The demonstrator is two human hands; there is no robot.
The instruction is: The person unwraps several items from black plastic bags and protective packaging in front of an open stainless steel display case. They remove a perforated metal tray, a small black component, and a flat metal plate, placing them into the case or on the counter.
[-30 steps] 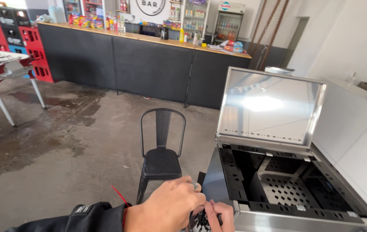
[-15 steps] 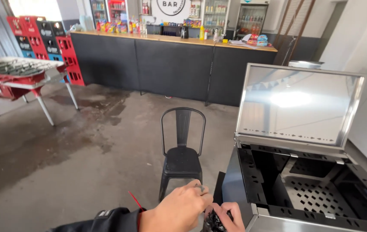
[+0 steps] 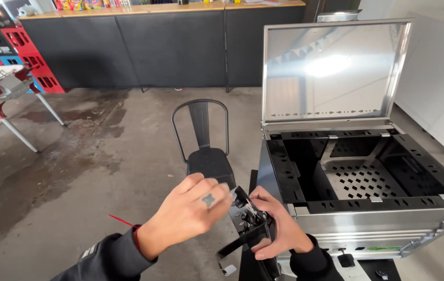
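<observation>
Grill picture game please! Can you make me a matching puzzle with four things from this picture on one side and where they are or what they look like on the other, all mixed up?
Things:
1. grill lid
2. chair
3. crates
4. metal bracket

Clues:
A. red, stacked at the far left by the counter
B. held between the left hand and the right hand
C. shiny, standing open
D. black, on the floor left of the grill

Pairs: 1-C, 2-D, 3-A, 4-B
</observation>
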